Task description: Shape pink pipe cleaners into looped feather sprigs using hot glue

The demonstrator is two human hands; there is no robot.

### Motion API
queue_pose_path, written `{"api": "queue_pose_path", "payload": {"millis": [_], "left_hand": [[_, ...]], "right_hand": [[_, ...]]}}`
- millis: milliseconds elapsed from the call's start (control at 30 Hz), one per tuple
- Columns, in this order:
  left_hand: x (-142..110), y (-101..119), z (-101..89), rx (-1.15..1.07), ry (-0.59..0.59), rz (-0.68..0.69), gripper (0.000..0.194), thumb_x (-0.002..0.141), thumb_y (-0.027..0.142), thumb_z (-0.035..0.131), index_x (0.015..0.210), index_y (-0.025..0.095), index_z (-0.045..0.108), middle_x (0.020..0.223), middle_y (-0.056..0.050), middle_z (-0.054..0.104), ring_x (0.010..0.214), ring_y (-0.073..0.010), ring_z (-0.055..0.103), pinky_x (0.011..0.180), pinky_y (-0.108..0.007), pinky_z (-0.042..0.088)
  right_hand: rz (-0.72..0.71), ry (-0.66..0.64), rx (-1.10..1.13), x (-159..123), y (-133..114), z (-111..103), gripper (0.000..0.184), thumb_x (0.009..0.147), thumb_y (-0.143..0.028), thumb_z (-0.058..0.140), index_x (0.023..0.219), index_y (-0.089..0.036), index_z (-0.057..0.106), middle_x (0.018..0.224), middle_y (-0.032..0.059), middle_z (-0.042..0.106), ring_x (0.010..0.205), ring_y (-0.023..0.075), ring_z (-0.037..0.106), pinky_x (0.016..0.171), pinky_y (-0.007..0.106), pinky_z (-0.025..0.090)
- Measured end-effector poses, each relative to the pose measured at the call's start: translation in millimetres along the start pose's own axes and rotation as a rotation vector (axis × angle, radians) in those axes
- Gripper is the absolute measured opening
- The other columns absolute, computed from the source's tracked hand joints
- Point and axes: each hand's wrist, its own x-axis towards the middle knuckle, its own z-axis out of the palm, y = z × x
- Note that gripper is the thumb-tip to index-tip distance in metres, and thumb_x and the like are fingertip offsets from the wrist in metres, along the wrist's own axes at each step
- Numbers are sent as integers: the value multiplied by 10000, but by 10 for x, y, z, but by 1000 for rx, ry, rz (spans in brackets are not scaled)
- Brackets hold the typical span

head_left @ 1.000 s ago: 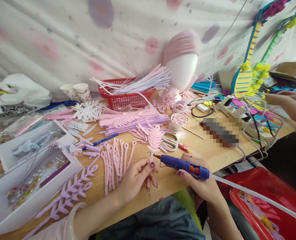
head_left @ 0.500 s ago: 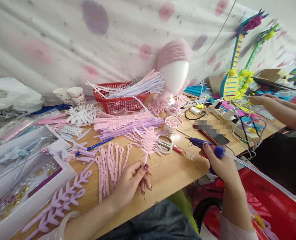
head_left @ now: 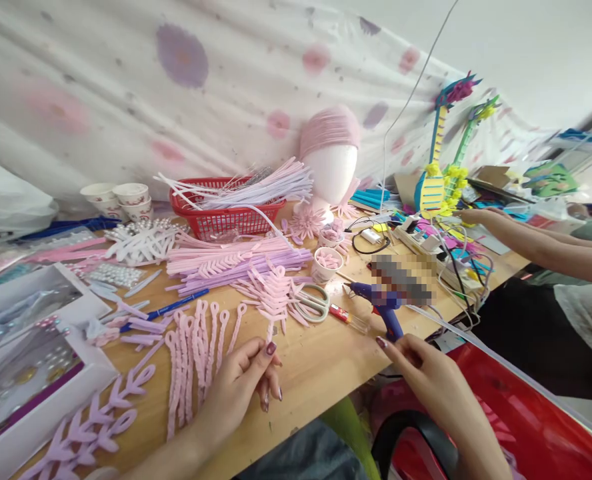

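My left hand [head_left: 241,383] rests on the wooden table [head_left: 321,363], thumb and forefinger pinched on the stem of a pink pipe-cleaner leaf piece [head_left: 272,300]. A blue glue gun [head_left: 376,297] stands on the table near the right edge, nozzle pointing left, a clear glue stick trailing from its back. My right hand [head_left: 426,373] hovers just below the gun's handle, fingers loosely apart, with nothing gripped. Pink looped pipe-cleaner stems [head_left: 196,347] lie left of my left hand.
Scissors [head_left: 311,303], a red-tipped tube [head_left: 346,319], a small cup [head_left: 326,263], a red basket [head_left: 226,213] of pipe cleaners and a foam head [head_left: 331,167] lie beyond. White trays [head_left: 41,400] sit left. Another person's arms [head_left: 526,240] reach over a power strip [head_left: 426,243].
My right hand carried the glue gun from the pink piece to the right, stood it on the table and let go. My left hand kept its pinch. The view swung right.
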Motion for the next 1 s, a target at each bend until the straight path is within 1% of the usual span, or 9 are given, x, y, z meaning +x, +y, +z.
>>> {"api": "queue_pose_path", "payload": {"millis": [33,67,167,300,400,533,667,833,1000], "left_hand": [[2,5,1,-2,3,1,471,798,630,560,733,163,561,492,1,611,405,-94,491,431,-201,396],[3,10,2,-2,7,1,476,791,635,564,732,163,563,491,2,610,405,-94,490,431,-201,396],[4,13,8,-2,23,2,485,783,645,567,734,162,568,491,0,609,403,-94,485,430,-202,396],[8,-22,8,-7,37,4,490,783,649,565,740,161,570,484,4,601,396,-91,475,424,-199,390],[20,-59,3,-15,23,22,484,791,645,558,747,163,564,479,6,595,400,-92,473,417,-195,386],[33,-75,7,-28,21,25,489,787,658,551,741,172,538,461,12,580,384,-90,451,408,-196,382],[28,-64,14,-31,32,16,505,769,678,553,746,174,536,450,16,566,383,-95,451,405,-201,377],[33,-70,12,-35,36,19,501,772,671,559,752,170,549,457,14,571,385,-94,451,405,-200,375],[46,-80,15,-26,32,16,504,775,673,551,748,170,545,461,15,571,387,-91,450,404,-197,376]], "right_hand": [[-86,-54,58,-13,-90,-30,416,866,-557,507,624,-218,515,523,-9,514,484,152,498,457,255,374],[-142,-49,90,11,-195,-54,381,887,-524,496,672,-214,553,564,-1,540,523,155,512,483,256,386],[-272,46,128,283,-528,-73,282,913,-418,496,809,-196,635,650,25,590,591,166,528,567,280,403],[-257,80,64,870,-843,35,243,900,-352,504,820,-187,664,794,60,651,665,173,555,625,284,386],[-178,32,-66,1218,-966,160,241,872,-326,505,765,-176,659,808,82,668,737,196,573,622,282,346],[-166,-26,-95,1390,-1022,256,250,809,-258,515,589,-169,596,630,63,618,603,166,524,546,282,281],[-168,-35,-106,1378,-1005,222,250,797,-217,467,572,-171,568,603,50,594,583,155,493,540,283,267],[-202,-122,-114,1415,-954,185,323,848,-295,449,559,-178,535,627,44,584,584,149,479,535,281,264],[-223,-253,-110,1530,-920,221,439,863,-339,459,459,-196,363,476,-5,418,471,118,379,486,282,224]]}}
